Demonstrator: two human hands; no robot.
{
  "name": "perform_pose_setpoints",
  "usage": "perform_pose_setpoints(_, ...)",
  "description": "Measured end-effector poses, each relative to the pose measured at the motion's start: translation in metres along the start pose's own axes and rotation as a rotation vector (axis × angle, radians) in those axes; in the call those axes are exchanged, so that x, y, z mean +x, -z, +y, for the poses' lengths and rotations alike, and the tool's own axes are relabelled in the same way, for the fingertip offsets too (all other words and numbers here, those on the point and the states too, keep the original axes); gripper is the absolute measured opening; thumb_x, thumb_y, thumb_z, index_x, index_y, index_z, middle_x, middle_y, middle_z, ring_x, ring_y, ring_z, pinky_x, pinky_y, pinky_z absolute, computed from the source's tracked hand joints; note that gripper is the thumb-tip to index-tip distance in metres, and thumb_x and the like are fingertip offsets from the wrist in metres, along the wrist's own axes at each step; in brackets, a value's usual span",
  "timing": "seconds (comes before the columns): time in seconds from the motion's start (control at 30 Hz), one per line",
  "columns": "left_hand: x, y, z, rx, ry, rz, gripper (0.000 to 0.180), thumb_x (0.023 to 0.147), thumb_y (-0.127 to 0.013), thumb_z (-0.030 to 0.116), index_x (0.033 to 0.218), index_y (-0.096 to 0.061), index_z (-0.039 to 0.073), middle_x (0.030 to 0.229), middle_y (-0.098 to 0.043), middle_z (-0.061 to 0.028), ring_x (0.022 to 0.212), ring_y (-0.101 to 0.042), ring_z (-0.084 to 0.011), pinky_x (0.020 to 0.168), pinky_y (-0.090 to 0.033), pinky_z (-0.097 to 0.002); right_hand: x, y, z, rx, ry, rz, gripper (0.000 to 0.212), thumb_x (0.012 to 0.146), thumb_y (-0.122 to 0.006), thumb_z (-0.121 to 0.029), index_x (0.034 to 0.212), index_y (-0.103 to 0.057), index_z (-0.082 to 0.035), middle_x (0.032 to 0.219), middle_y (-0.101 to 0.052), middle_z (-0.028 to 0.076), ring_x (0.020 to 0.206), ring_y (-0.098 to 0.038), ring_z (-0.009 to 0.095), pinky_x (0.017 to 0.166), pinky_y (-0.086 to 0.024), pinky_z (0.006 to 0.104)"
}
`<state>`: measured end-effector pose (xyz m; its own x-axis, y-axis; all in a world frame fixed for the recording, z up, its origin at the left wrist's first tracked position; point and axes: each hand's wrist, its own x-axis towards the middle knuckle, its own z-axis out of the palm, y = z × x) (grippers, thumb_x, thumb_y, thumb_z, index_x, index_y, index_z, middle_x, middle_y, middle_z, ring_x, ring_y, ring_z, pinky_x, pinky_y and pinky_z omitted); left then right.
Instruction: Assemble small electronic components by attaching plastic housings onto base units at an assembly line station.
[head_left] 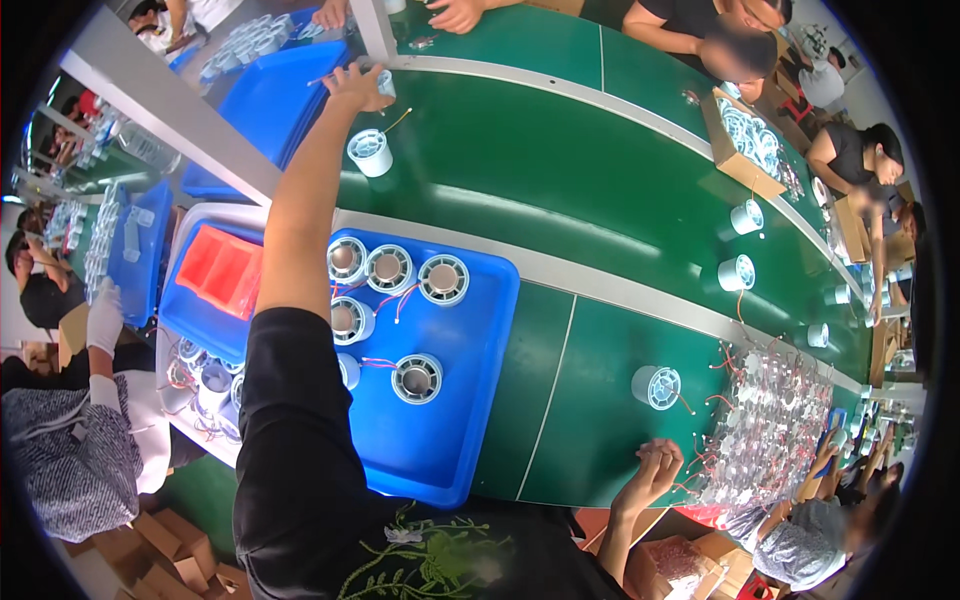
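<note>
My left hand [356, 90] reaches across to the far left of the green belt. Its thumb and forefinger close on a small light-blue round motor housing [387, 84], partly hidden by the hand. Just nearer stands another light-blue motor housing [370, 153] with a thin wire. My right hand [652, 474] hovers at the front edge with its fingers curled in and nothing visible in them. Beyond it sits a single motor housing [656, 388] with a red wire. Under my left arm, a blue tray [440, 450] carries several round motors [444, 280] with red wires.
Wired metal-and-white parts [765, 425] are massed at the right. A red divided bin [220, 272] lies left of my arm. A grey post [180, 100] slants at the far left near a blue tray [270, 95]. Housings dot the belt [560, 180]; co-workers sit around it.
</note>
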<state>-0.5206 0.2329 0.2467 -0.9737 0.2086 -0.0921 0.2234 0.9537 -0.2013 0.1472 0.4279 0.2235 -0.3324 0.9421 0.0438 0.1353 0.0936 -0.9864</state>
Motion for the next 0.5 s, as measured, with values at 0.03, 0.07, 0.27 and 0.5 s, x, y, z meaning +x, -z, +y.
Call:
perform_pose_setpoints(0.03,-0.001,-0.001,-0.001,0.001,0.009,-0.003,0.083,0.072,-0.066,0.055,0.144,-0.028,0.038,0.151,-0.023,-0.0131,0.134,-0.022,-0.0444,0.106,-0.020,-0.0641,0.000,0.003,0.012,-0.071,0.038,-0.010,0.023,0.090,-0.042,0.004,0.112,-0.047,0.001,0.098,-0.055,0.011,0.081,-0.053,0.016,0.071,-0.045,0.0279)
perform_pose_setpoints(0.07,-0.003,-0.003,-0.002,0.009,-0.024,0.033,0.081,0.073,-0.067,0.053,0.144,-0.029,0.039,0.149,-0.025,-0.0121,0.133,-0.023,-0.0444,0.104,-0.021,-0.0656,0.002,0.004,0.017,-0.141,0.080,-0.024,0.024,0.089,-0.042,0.005,0.112,-0.047,0.002,0.098,-0.055,0.012,0.079,-0.053,0.016,0.070,-0.045,0.0272)
perform_pose_setpoints(0.27,-0.006,-0.015,-0.011,-0.053,-0.178,0.156,0.074,0.077,-0.069,0.041,0.141,-0.032,0.041,0.145,-0.032,-0.0083,0.130,-0.029,-0.0421,0.100,-0.031,-0.0679,0.000,0.000,0.023,-0.173,0.193,-0.082,0.025,0.090,-0.043,0.005,0.114,-0.048,0.002,0.097,-0.057,0.011,0.078,-0.053,0.014,0.068,-0.045,0.0258)
perform_pose_setpoints(0.5,0.008,-0.023,-0.030,-0.089,-0.227,0.325,0.069,0.079,-0.068,0.038,0.139,-0.034,0.036,0.139,-0.039,-0.0089,0.128,-0.035,-0.0389,0.095,-0.038,-0.0670,0.003,-0.003,0.022,-0.223,0.129,-0.070,0.023,0.089,-0.044,0.005,0.112,-0.050,0.002,0.096,-0.058,0.011,0.079,-0.052,0.014,0.069,-0.045,0.0261)
